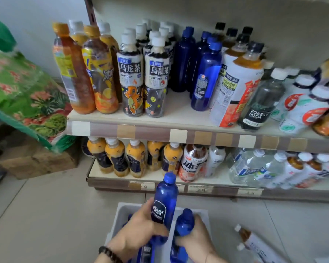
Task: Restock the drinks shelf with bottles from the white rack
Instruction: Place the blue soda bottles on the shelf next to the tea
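My left hand (139, 227) grips a blue soda bottle (165, 198) with a black label, lifted upright above the white rack (120, 213) on the floor. My right hand (195, 238) grips a second blue bottle (184, 222) by its body, low inside the rack. More blue bottles lie in the rack under my hands. On the upper shelf (179, 111) a group of matching blue bottles (206, 73) stands in the middle, between white-capped tea bottles and a large white-labelled bottle.
The lower shelf (156, 176) holds orange, white and clear bottles. Two white-capped bottles (253, 242) lie on the floor to the right of the rack. A green printed sack (21, 95) rests on a cardboard box (36, 160) at the left.
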### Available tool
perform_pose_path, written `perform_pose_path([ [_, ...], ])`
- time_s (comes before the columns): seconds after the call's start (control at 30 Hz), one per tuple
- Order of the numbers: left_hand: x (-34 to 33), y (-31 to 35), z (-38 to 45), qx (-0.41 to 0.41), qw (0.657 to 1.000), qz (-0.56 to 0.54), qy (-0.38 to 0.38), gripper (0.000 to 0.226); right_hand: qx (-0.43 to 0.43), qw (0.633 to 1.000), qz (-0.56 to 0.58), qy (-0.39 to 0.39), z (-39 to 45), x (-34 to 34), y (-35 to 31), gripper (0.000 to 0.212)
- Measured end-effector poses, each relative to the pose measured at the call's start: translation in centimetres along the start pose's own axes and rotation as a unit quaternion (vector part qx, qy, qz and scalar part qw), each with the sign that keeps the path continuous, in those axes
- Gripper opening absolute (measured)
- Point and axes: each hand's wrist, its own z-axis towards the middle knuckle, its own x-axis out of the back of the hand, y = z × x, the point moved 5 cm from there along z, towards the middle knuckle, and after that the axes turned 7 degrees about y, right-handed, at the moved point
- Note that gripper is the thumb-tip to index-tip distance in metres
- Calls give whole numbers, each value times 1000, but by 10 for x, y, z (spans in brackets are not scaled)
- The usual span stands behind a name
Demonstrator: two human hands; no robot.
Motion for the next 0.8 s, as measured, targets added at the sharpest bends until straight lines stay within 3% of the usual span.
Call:
perform_pose_path([
  [0.1, 1, 80, -17, -151, 987, 22, 55, 57, 90, 988, 71, 105, -55, 75, -85, 61],
  [0.2, 6, 149, -31, -290, 937, 108, 163, 50, 220, 954, 38, 199, -113, 150, -165, 83],
  [0.27, 6, 188, -43, -336, 901, 142, 237, 49, 305, 926, 11, 223, -140, 187, -213, 91],
  [0.47, -2, 266, -26, -359, 826, 183, 394, 56, 461, 832, -81, 298, -127, 244, -324, 85],
  [0.6, -14, 283, 12, -337, 794, 267, 430, 60, 482, 810, -146, 301, -102, 243, -362, 96],
  [0.73, -19, 292, 40, -305, 759, 334, 469, 38, 463, 801, -236, 297, -75, 238, -376, 91],
  [0.8, -21, 297, 51, -297, 745, 369, 469, 30, 468, 758, -327, 316, -66, 230, -379, 88],
])
